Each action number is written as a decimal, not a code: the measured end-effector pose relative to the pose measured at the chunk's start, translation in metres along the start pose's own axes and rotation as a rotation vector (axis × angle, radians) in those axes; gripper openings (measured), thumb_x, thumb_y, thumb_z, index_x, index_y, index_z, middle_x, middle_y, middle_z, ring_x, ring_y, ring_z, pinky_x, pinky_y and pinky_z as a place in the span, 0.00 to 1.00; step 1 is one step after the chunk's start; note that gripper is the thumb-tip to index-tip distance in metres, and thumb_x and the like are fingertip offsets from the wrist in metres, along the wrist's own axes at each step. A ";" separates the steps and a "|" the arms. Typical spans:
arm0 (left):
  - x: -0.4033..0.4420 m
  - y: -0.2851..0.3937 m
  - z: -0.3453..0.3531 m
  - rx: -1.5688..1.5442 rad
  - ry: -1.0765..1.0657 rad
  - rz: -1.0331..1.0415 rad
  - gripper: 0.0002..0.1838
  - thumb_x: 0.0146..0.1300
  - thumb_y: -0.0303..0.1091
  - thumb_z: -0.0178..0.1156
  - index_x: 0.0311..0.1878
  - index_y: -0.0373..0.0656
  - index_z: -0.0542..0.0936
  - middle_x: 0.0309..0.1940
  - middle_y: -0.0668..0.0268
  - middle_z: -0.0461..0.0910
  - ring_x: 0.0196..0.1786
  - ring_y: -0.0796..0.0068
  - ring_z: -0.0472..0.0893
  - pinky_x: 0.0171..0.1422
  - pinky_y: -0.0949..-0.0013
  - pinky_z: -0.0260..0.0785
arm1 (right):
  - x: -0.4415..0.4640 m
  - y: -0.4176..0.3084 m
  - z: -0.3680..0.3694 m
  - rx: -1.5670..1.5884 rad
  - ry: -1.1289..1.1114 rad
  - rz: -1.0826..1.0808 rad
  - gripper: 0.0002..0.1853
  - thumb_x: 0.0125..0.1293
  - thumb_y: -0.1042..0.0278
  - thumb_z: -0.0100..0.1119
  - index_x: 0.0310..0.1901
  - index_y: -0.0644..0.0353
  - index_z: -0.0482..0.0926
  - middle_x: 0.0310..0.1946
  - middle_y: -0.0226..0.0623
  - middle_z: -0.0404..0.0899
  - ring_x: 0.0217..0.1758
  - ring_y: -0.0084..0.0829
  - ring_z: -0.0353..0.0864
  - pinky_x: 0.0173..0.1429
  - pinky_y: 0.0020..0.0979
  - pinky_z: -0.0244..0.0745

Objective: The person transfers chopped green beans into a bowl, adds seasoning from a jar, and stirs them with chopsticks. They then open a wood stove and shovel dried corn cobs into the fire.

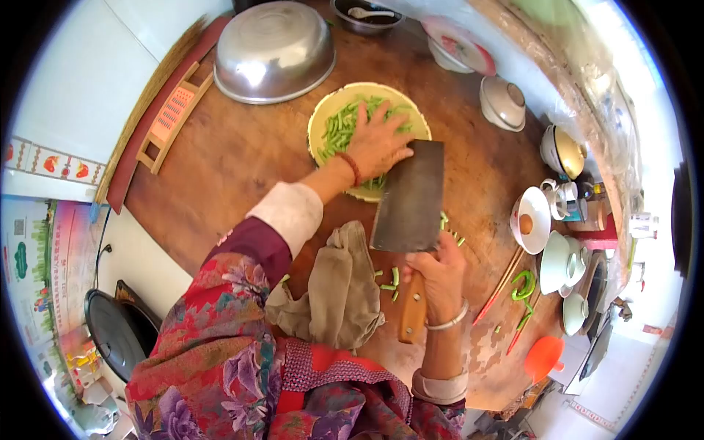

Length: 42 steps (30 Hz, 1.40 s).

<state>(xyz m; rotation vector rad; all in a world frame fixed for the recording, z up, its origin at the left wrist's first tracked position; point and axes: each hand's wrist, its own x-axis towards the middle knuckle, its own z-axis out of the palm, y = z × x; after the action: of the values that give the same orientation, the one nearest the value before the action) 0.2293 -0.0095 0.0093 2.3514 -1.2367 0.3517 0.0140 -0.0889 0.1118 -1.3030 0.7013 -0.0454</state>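
My left hand [378,143] reaches into a pale yellow basin [315,125], its fingers spread over cut green beans [339,130]. Whether any beans sit under the palm is hidden. In my right hand [442,273] is a cleaver [411,198], gripped where the wooden handle meets the blade. The broad dark blade points away from me and overlaps the basin's right rim in view. A few loose bean pieces [395,276] lie on the wooden table near the handle, and more show just right of the blade. A crumpled brown cloth [339,282] lies left of the cleaver.
An upturned metal basin [275,51] and a wooden-framed grater [174,114] are at the back left. Several bowls, including a white bowl [532,220], line the right side. Long green beans [523,286] and red-ended chopsticks [499,287] lie nearer, above an orange-red scoop [543,358].
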 end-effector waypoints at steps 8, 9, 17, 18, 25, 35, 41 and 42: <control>-0.146 -0.023 -0.119 -0.208 0.012 -0.068 0.16 0.60 0.32 0.60 0.51 0.43 0.76 0.45 0.57 0.74 0.51 0.56 0.75 0.51 0.62 0.69 | -0.070 0.035 -0.075 0.013 0.216 -0.159 0.24 0.51 0.83 0.58 0.52 0.68 0.68 0.31 0.39 0.77 0.21 0.24 0.75 0.24 0.23 0.73; -0.186 -0.012 -0.122 -0.226 -0.079 -0.122 0.15 0.59 0.32 0.61 0.49 0.42 0.76 0.43 0.56 0.74 0.48 0.57 0.76 0.47 0.63 0.71 | -0.076 0.045 -0.086 0.025 0.217 -0.150 0.24 0.51 0.83 0.58 0.53 0.68 0.68 0.31 0.39 0.77 0.22 0.24 0.75 0.24 0.23 0.73; -0.276 0.042 -0.105 -0.167 -0.335 -0.090 0.16 0.50 0.31 0.67 0.41 0.39 0.75 0.37 0.59 0.74 0.36 0.59 0.77 0.38 0.63 0.72 | -0.106 0.088 -0.095 0.108 0.275 -0.113 0.23 0.52 0.82 0.59 0.52 0.66 0.68 0.29 0.36 0.77 0.22 0.24 0.75 0.26 0.23 0.74; -0.276 0.043 -0.102 -0.175 -0.280 -0.106 0.13 0.51 0.28 0.66 0.39 0.39 0.74 0.36 0.60 0.74 0.35 0.62 0.76 0.37 0.65 0.71 | -0.110 0.088 -0.094 0.127 0.284 -0.108 0.22 0.53 0.82 0.59 0.51 0.66 0.68 0.30 0.36 0.77 0.22 0.23 0.75 0.26 0.22 0.74; -0.195 0.062 -0.094 -0.770 -0.076 -0.469 0.07 0.56 0.20 0.58 0.38 0.38 0.74 0.34 0.62 0.73 0.36 0.72 0.73 0.41 0.75 0.66 | -0.143 0.099 -0.112 0.168 0.343 -0.141 0.23 0.53 0.83 0.58 0.52 0.65 0.68 0.31 0.35 0.77 0.22 0.23 0.75 0.26 0.23 0.73; -0.340 -0.028 -0.119 0.249 0.207 -0.724 0.32 0.63 0.40 0.54 0.68 0.36 0.61 0.68 0.49 0.57 0.72 0.47 0.54 0.74 0.49 0.43 | -0.174 0.152 -0.132 0.091 0.348 -0.088 0.21 0.54 0.81 0.55 0.51 0.64 0.68 0.27 0.35 0.75 0.22 0.23 0.73 0.26 0.23 0.71; -0.369 0.025 -0.074 0.407 -0.017 -0.870 0.36 0.61 0.44 0.57 0.68 0.36 0.59 0.69 0.48 0.54 0.73 0.46 0.50 0.75 0.44 0.38 | -0.162 0.154 -0.131 0.041 0.423 -0.051 0.21 0.54 0.81 0.55 0.51 0.63 0.68 0.27 0.34 0.74 0.22 0.23 0.74 0.26 0.23 0.71; -0.362 0.025 -0.076 0.420 0.017 -0.867 0.36 0.61 0.44 0.57 0.68 0.36 0.60 0.69 0.48 0.56 0.73 0.46 0.51 0.75 0.45 0.39 | -0.157 0.158 -0.134 0.023 0.388 -0.036 0.20 0.54 0.81 0.56 0.50 0.63 0.68 0.26 0.34 0.74 0.22 0.23 0.74 0.25 0.23 0.71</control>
<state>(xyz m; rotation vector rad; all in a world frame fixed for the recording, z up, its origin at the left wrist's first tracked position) 0.0032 0.2733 -0.0720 2.9467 -0.0428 0.3436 -0.2326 -0.0938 0.0294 -1.2975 1.0031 -0.3416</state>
